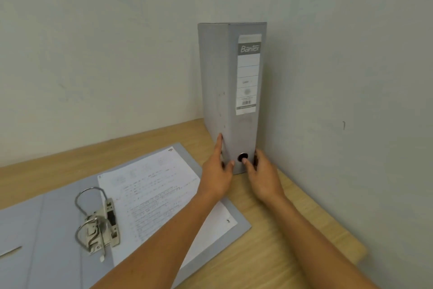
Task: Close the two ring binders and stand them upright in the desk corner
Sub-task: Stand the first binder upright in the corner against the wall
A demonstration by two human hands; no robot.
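Nearest us, our two forearms reach forward over the open binder (pixel 70 225) lying flat on the desk (pixel 293 230), rings (pixel 93 213) sprung apart, printed sheets (pixel 159 195) on its right leaf. Beyond it the closed binder (pixel 230 91) stands upright in the corner, its right side apparently against the wall (pixel 339 66). Left hand (pixel 216 171) presses flat on its left cover; right hand (pixel 263 175) cups the spine's lower right edge, thumb at the finger hole (pixel 242 157). Both hold it lightly.

To do this well, we judge: seat it square, base flat, release slowly.

Count: two binders, one shut, one open; two hands.
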